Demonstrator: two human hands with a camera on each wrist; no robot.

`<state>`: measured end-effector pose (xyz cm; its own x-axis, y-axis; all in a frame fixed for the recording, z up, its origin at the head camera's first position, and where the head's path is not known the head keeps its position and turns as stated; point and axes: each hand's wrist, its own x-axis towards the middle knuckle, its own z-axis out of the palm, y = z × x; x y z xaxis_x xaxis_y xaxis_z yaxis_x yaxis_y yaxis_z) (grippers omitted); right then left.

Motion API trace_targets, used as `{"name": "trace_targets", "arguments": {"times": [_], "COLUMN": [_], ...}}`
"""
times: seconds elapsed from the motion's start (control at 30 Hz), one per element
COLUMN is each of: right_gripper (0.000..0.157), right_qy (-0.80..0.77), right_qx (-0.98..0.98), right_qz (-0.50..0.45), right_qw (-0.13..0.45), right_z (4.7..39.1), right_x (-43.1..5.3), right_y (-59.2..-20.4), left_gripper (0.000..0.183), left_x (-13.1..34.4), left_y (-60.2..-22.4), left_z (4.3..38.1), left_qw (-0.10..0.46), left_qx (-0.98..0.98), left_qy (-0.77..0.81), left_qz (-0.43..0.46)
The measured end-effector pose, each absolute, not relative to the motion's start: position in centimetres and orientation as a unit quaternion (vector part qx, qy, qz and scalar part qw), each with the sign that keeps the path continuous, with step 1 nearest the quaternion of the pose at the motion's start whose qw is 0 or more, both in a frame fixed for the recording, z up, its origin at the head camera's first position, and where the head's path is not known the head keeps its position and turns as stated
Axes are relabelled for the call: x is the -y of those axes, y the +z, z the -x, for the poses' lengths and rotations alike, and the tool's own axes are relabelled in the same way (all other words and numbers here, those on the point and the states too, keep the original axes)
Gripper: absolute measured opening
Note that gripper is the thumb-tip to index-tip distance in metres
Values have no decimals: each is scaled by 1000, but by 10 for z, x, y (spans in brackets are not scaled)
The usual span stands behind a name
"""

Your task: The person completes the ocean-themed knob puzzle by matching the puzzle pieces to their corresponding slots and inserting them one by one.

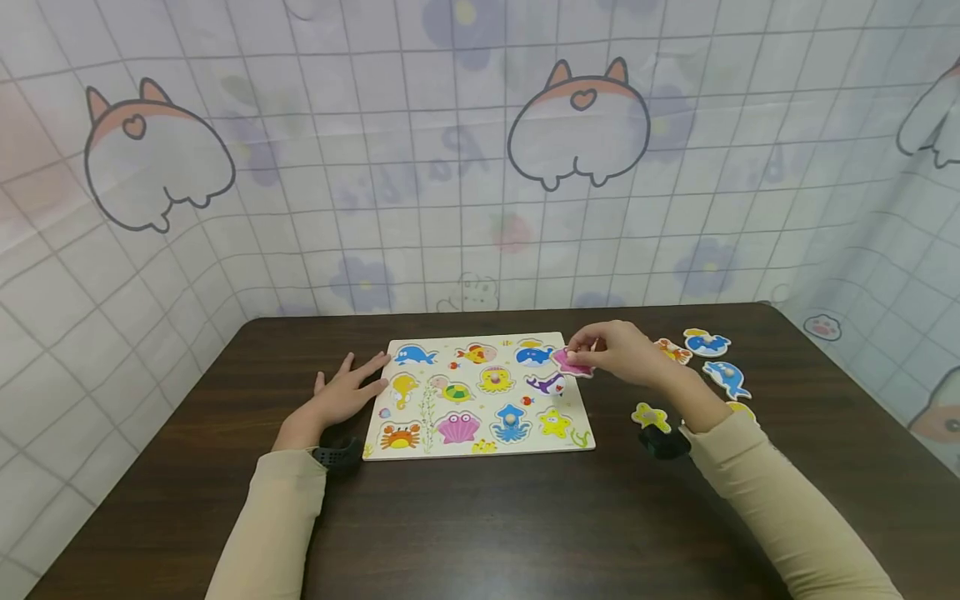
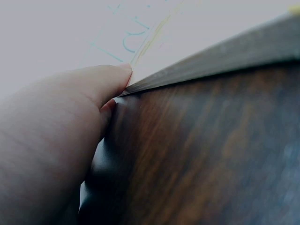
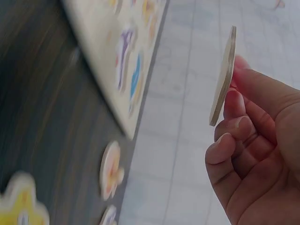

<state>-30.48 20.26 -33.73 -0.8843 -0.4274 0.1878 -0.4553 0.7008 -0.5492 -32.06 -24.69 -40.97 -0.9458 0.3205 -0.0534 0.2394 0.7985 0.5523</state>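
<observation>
A cream puzzle board [image 1: 480, 333] printed with sea animals lies on the dark table. The left hand [image 1: 341, 400] has its fingers spread, their tips at the board's left edge; the left wrist view shows a finger [image 2: 101, 82] against that edge. Over the board's upper right part, the right hand [image 1: 618, 354] pinches a pink puzzle piece [image 1: 573, 364] between thumb and fingers. From the right wrist the piece [image 3: 222, 84] appears edge-on, raised above the table. A squid piece [image 1: 511, 425] and an octopus piece [image 1: 496, 380] with knobs sit in the board.
Right of the board lie several loose pieces: a yellow starfish [image 1: 650, 417], a crab [image 1: 673, 351], a blue whale [image 1: 707, 342] and a dolphin [image 1: 727, 379]. A yellow piece [image 1: 742, 409] is partly hidden by the right arm. A patterned curtain [image 1: 420, 192] hangs behind the table.
</observation>
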Motion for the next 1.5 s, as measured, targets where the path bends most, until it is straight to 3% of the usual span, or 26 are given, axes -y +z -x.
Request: {"name": "trace_targets", "arguments": {"times": [0.43, 1.0, 1.5], "right_gripper": [5, 5, 9], "right_qy": [325, 286, 238], "right_qx": [898, 894, 902], "right_qz": [-296, -338, -351], "right_qw": [-27, -70, -85], "right_z": [299, 291, 290], "right_x": [-141, -84, -56], "right_y": [-339, -367, -369], "left_gripper": [65, 65, 65], "left_x": [247, 247, 247], "left_y": [-410, -412, -411], "left_z": [323, 323, 323], "left_qw": [72, 75, 71], "left_qx": [-946, -949, -950], "left_qy": [282, 272, 268], "left_qz": [-145, -138, -141]}}
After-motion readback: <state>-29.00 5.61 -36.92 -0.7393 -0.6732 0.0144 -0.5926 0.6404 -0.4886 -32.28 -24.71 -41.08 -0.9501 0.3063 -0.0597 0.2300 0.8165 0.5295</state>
